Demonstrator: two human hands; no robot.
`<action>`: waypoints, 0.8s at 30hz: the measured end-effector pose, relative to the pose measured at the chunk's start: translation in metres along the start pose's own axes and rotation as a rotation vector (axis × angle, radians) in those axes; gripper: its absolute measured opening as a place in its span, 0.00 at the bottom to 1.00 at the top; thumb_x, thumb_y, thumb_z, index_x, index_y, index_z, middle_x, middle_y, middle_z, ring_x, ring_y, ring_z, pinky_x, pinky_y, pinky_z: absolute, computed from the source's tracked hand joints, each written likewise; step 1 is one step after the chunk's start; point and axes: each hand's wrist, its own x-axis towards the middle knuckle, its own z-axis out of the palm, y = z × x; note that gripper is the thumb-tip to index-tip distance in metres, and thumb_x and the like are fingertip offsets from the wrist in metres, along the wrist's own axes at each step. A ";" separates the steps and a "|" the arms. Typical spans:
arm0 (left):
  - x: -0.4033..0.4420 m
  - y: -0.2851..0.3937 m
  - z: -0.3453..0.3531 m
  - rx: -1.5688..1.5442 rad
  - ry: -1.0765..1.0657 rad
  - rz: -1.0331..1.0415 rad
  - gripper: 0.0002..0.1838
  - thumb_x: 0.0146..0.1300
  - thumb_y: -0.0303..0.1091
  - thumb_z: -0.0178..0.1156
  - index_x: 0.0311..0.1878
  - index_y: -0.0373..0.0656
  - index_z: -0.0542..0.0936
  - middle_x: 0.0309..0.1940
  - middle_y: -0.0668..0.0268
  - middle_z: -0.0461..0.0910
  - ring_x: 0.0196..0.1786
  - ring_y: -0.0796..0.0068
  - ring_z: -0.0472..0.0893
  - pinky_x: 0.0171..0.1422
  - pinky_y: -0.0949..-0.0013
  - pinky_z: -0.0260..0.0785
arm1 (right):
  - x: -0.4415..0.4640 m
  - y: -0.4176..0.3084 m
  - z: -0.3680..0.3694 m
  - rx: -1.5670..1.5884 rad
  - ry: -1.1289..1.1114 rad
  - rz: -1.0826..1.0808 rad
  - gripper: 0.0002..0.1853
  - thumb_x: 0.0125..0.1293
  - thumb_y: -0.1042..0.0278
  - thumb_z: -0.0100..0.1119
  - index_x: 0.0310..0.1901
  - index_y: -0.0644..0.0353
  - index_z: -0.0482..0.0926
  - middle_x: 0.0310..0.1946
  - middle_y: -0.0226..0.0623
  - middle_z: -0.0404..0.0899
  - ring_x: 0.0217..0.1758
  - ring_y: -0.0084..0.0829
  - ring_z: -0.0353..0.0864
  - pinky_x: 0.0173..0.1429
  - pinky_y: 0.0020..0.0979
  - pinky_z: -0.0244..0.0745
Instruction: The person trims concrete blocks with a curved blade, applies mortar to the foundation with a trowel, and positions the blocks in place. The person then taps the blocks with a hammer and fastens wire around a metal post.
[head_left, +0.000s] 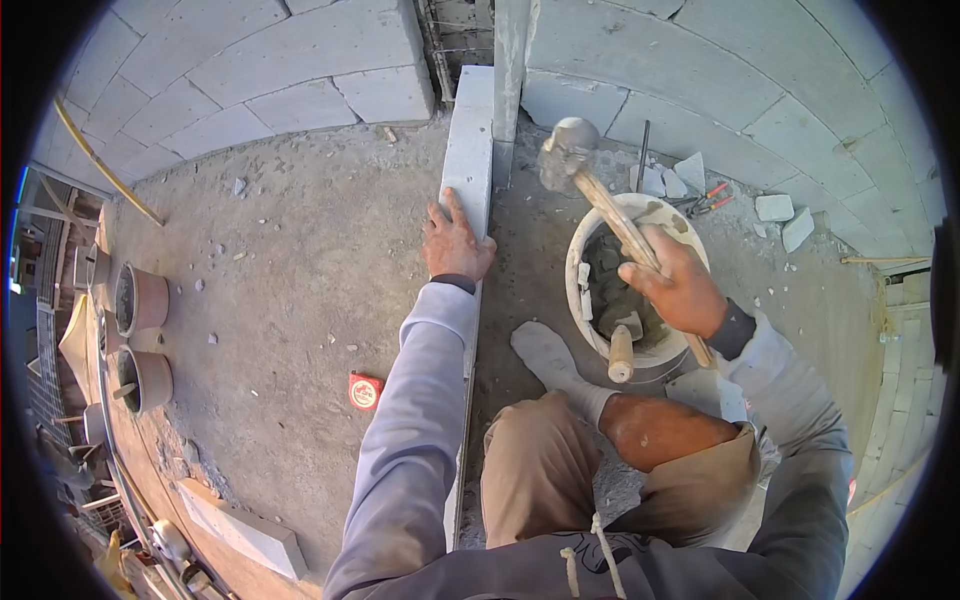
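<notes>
My left hand (458, 245) lies on a long pale concrete block (468, 150), fingers spread along its top and side. The block runs away from me toward a gap in the wall. Gripped around its wooden handle, a mallet (572, 140) is raised in my right hand (680, 285), its grey head blurred and apart from the block. Below that hand, a round white bucket (576, 250) contains grey mortar (612, 280). A trowel with a wooden handle (621, 355) rests at the bucket's near rim, its blade partly in the mortar.
A red tape measure (365, 391) lies on the floor left of my arm. Red-handled pliers (710, 198) and broken block pieces (775, 208) are by the right wall. Two buckets (150, 300) stand far left, and a loose block (240, 528) lies lower left.
</notes>
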 end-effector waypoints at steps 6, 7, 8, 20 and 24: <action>0.006 -0.008 0.008 -0.122 0.036 0.045 0.50 0.48 0.44 0.70 0.75 0.47 0.57 0.72 0.47 0.55 0.67 0.41 0.66 0.64 0.51 0.69 | 0.142 -0.049 0.128 0.206 0.143 0.140 0.22 0.64 0.54 0.59 0.41 0.69 0.71 0.33 0.59 0.79 0.40 0.56 0.81 0.46 0.46 0.75; 0.011 -0.021 0.021 -0.151 0.037 0.087 0.48 0.48 0.45 0.69 0.73 0.47 0.60 0.71 0.48 0.57 0.66 0.41 0.66 0.64 0.51 0.69 | 0.159 -0.060 0.142 0.230 0.194 0.208 0.22 0.64 0.54 0.58 0.42 0.71 0.69 0.36 0.65 0.80 0.44 0.63 0.81 0.50 0.50 0.76; 0.011 -0.026 0.025 -0.268 0.022 0.058 0.45 0.50 0.45 0.68 0.72 0.48 0.62 0.70 0.50 0.59 0.66 0.43 0.67 0.63 0.50 0.69 | 0.174 -0.071 0.152 0.265 0.256 0.256 0.22 0.65 0.56 0.57 0.43 0.71 0.68 0.36 0.65 0.80 0.44 0.63 0.81 0.50 0.50 0.77; 0.011 -0.032 0.028 -0.688 -0.003 -0.134 0.39 0.60 0.48 0.63 0.72 0.47 0.62 0.71 0.53 0.61 0.68 0.50 0.68 0.68 0.57 0.65 | 0.244 -0.040 0.192 0.290 0.331 0.562 0.21 0.69 0.59 0.52 0.48 0.73 0.63 0.37 0.61 0.82 0.44 0.54 0.85 0.47 0.46 0.81; 0.007 -0.030 0.018 -0.662 0.015 -0.094 0.39 0.60 0.50 0.64 0.72 0.48 0.63 0.69 0.52 0.63 0.69 0.51 0.66 0.68 0.57 0.65 | 0.236 -0.049 0.179 0.373 0.355 0.470 0.25 0.70 0.55 0.50 0.49 0.75 0.63 0.37 0.66 0.81 0.43 0.60 0.83 0.47 0.51 0.79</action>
